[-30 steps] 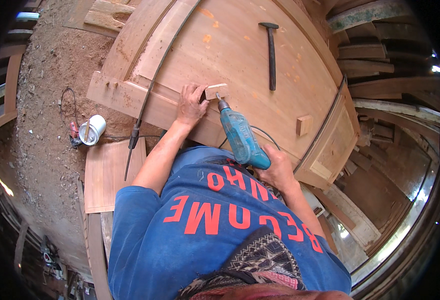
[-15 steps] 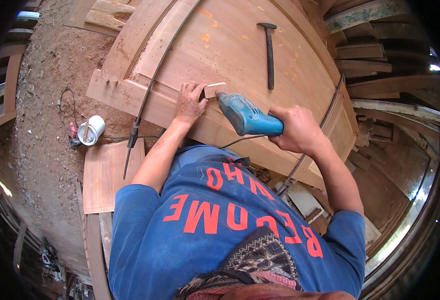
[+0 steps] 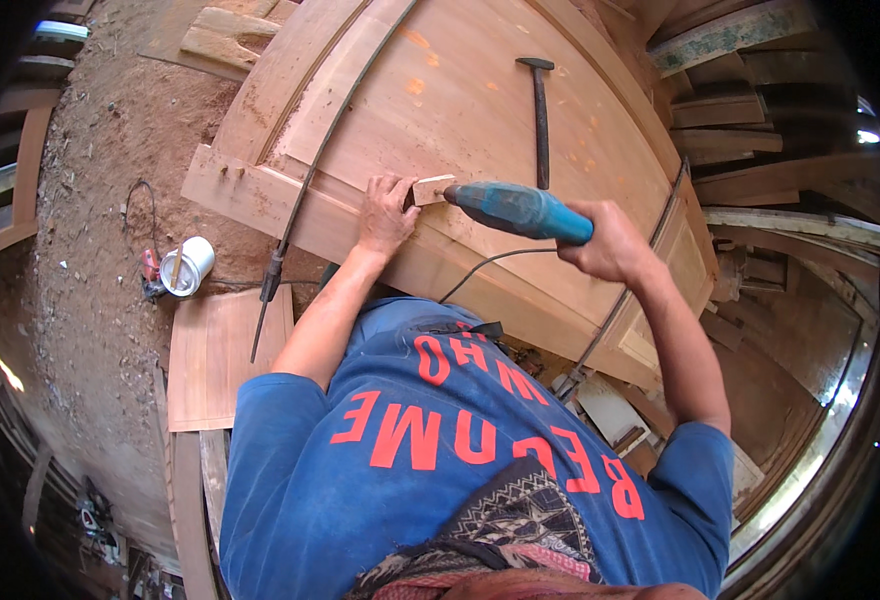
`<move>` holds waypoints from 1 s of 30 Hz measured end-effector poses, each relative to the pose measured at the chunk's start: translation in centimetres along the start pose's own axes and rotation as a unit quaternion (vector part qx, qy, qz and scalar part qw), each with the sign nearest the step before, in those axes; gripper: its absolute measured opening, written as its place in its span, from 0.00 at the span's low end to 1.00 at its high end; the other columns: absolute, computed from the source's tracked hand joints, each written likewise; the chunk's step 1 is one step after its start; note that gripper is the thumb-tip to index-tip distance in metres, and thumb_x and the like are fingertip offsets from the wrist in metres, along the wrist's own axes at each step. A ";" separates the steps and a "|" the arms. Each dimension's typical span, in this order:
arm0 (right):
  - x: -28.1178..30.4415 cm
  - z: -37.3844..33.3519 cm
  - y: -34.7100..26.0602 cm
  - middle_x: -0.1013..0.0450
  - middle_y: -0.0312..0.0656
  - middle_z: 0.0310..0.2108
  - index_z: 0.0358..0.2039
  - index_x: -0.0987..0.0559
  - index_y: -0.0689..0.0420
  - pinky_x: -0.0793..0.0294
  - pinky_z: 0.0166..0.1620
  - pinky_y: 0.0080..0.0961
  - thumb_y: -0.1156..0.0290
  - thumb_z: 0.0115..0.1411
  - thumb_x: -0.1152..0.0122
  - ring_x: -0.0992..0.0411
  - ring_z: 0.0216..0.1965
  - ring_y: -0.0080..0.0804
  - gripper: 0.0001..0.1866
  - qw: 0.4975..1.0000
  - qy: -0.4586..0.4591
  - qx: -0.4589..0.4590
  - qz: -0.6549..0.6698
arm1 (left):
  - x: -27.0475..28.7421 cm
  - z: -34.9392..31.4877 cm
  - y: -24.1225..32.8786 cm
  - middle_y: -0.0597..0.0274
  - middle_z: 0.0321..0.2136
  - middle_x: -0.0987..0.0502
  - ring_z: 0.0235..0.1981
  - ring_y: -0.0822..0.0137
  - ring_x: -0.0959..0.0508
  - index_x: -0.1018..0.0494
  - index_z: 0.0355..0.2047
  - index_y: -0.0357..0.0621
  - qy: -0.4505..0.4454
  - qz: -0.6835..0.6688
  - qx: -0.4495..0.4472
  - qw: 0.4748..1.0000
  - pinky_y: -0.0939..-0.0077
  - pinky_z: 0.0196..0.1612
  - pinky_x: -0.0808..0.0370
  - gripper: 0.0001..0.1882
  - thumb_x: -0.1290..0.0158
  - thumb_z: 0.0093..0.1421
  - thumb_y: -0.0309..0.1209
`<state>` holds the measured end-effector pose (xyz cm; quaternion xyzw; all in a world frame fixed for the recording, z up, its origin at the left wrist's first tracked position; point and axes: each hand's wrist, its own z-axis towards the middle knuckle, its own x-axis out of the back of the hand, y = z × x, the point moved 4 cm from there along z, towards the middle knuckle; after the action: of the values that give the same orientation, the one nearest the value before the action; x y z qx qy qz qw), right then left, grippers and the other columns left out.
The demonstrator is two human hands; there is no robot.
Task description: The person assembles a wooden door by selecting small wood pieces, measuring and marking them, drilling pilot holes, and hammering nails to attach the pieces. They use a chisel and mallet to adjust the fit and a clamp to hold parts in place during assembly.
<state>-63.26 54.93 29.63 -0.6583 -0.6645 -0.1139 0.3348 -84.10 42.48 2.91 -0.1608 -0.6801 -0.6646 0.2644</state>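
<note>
My right hand point(image 3: 608, 242) is wrapped round the handle of a blue power drill point(image 3: 510, 210). The drill lies nearly level above a large panelled wooden door point(image 3: 460, 110), its nose pointing left. Its bit meets, or nearly meets, the right end of a small wood block point(image 3: 436, 188); contact is hard to make out. Closed on the block's left end is my left hand point(image 3: 388, 215), resting at the door's near edge. From the drill a dark cord point(image 3: 490, 262) curves back toward my waist.
A hammer point(image 3: 540, 120) lies on the door beyond the drill. Two long bar clamps point(image 3: 325, 140) cross the door, left and right. A white bucket point(image 3: 188, 266) and a wooden panel point(image 3: 222, 362) are at the left. Stacked boards point(image 3: 725, 108) line the right side.
The drill has rolled and swung flatter, and my right hand has shifted slightly right with it. My left hand keeps its hold on the block. The whole view has moved a little.
</note>
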 end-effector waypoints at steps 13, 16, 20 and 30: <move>-8.5 -5.4 -2.6 0.21 0.54 0.27 0.33 0.21 0.55 0.23 0.35 0.50 0.67 0.48 0.32 0.21 0.33 0.59 0.11 0.992 0.083 0.061 -0.074 | 0.3 0.0 0.1 0.52 0.44 0.23 0.49 0.49 0.26 0.22 0.51 0.43 0.002 -0.008 0.004 1.000 0.58 0.55 0.27 0.29 0.33 0.45 0.23; -6.6 -4.6 -4.2 0.21 0.52 0.27 0.34 0.20 0.53 0.22 0.36 0.50 0.64 0.51 0.35 0.20 0.33 0.57 0.10 0.988 0.048 0.062 -0.133 | -0.1 -0.2 -0.4 0.54 0.45 0.24 0.49 0.50 0.27 0.23 0.51 0.44 -0.002 -0.002 -0.001 1.000 0.59 0.56 0.27 0.29 0.31 0.45 0.24; -2.6 -1.8 -6.3 0.21 0.52 0.26 0.32 0.18 0.53 0.20 0.37 0.50 0.63 0.49 0.35 0.20 0.33 0.57 0.11 0.975 -0.004 0.059 -0.214 | -0.4 -0.1 -0.5 0.55 0.45 0.24 0.49 0.51 0.27 0.23 0.50 0.44 -0.009 0.005 -0.004 1.000 0.60 0.57 0.28 0.30 0.30 0.44 0.25; 2.5 2.3 -5.0 0.21 0.51 0.25 0.32 0.16 0.60 0.22 0.37 0.41 0.69 0.47 0.35 0.20 0.29 0.47 0.12 0.994 0.002 0.009 -0.106 | 0.0 0.0 0.0 0.54 0.45 0.24 0.49 0.50 0.27 0.22 0.51 0.44 -0.016 0.020 0.011 1.000 0.59 0.57 0.28 0.29 0.31 0.45 0.25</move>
<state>-68.42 57.69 30.83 -0.5807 -0.7311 -0.1440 0.3279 -84.11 42.48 2.89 -0.1823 -0.6879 -0.6491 0.2688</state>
